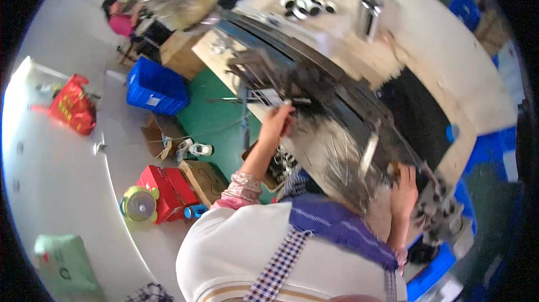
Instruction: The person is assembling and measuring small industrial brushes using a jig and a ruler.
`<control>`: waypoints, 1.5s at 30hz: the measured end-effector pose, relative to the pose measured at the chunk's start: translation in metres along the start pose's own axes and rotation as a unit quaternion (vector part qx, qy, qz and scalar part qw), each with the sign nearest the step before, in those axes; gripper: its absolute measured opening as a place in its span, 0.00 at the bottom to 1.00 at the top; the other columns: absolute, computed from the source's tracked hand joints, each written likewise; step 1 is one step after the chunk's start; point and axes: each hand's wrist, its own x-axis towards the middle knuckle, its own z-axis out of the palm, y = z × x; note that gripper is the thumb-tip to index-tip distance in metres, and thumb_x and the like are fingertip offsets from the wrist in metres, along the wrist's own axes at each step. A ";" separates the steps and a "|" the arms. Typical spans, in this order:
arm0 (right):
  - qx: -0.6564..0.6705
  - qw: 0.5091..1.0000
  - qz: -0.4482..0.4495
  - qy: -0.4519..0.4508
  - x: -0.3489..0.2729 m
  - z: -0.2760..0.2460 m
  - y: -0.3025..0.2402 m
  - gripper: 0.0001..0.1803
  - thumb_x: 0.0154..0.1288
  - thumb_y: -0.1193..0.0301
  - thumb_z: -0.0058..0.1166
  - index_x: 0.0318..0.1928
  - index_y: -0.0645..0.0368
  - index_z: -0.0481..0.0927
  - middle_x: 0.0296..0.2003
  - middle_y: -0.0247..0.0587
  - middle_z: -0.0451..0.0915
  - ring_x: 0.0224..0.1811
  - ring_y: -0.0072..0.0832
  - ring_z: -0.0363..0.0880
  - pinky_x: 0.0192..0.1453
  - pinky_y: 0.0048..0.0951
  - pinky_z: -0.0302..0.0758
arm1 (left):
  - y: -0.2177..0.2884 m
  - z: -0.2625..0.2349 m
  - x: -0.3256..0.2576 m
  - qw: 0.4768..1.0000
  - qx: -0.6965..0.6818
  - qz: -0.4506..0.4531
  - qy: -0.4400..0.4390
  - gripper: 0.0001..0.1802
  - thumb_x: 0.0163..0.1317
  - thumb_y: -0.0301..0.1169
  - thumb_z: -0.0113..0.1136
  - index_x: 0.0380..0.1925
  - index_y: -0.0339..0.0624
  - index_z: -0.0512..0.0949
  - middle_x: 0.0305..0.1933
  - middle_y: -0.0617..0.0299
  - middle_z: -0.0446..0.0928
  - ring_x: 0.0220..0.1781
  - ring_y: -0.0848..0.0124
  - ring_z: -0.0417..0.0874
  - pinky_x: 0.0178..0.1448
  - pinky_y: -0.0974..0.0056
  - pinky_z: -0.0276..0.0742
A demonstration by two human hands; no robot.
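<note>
My left hand (276, 122) reaches over the workbench (328, 144), its fingers curled together beside a dark metal machine (258, 71). Whatever is between those fingers is too small and blurred to name. Over at the bench's right end, my right hand (403, 192) is closed, fingers bent, near a small brownish piece (397, 170) whose kind I cannot make out. Many thin metal wires or rods (342, 161) lie spread on the bench between my hands. A pale strip-like bar (368, 153) stands tilted just left of my right hand.
A long dark rail (314, 49) runs behind the bench. Beyond it stand a tray of white and black round parts (306, 5) and a steel flask (370, 10). To the left are a blue crate (157, 85), red box (168, 189) and cartons (205, 178). Metal fittings (441, 212) crowd the right.
</note>
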 end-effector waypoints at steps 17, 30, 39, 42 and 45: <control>-0.010 0.998 0.032 0.056 0.033 0.009 -0.005 0.18 0.65 0.57 0.47 0.45 0.58 0.72 0.39 0.55 0.79 0.41 0.53 0.79 0.42 0.50 0.74 | -0.011 0.009 0.006 0.992 -0.107 0.014 -0.060 0.11 0.67 0.39 0.51 0.35 0.44 0.74 0.19 0.71 0.64 0.15 0.80 0.58 0.16 0.71 0.48; -0.017 0.991 0.060 0.116 0.018 0.014 0.017 0.18 0.62 0.65 0.52 0.48 0.63 0.74 0.36 0.56 0.78 0.40 0.51 0.78 0.44 0.48 0.74 | 0.063 0.116 -0.112 0.929 -0.029 0.087 -0.358 0.13 0.73 0.37 0.43 0.31 0.42 0.69 0.17 0.74 0.53 0.13 0.82 0.53 0.14 0.73 0.46; 0.158 0.965 -0.146 0.147 0.037 0.022 0.015 0.09 0.64 0.68 0.44 0.37 0.59 0.75 0.27 0.51 0.77 0.32 0.49 0.78 0.32 0.44 0.75 | 0.027 0.200 -0.127 0.804 -0.054 -0.182 -0.563 0.14 0.71 0.40 0.47 0.31 0.42 0.71 0.17 0.74 0.57 0.10 0.83 0.53 0.13 0.74 0.47; 0.106 0.985 -0.124 0.061 0.030 0.025 0.032 0.09 0.64 0.67 0.45 0.37 0.59 0.74 0.28 0.52 0.78 0.33 0.49 0.79 0.33 0.45 0.75 | 0.015 0.210 -0.117 0.804 -0.050 -0.193 -0.560 0.14 0.71 0.40 0.47 0.31 0.42 0.71 0.17 0.74 0.58 0.10 0.83 0.54 0.13 0.74 0.47; 0.188 0.977 -0.051 0.087 0.025 0.015 0.027 0.10 0.66 0.67 0.44 0.37 0.60 0.73 0.27 0.50 0.78 0.31 0.49 0.78 0.34 0.46 0.74 | 0.006 0.216 -0.116 0.815 -0.038 -0.180 -0.549 0.14 0.72 0.40 0.47 0.32 0.42 0.71 0.18 0.74 0.59 0.11 0.82 0.55 0.13 0.74 0.47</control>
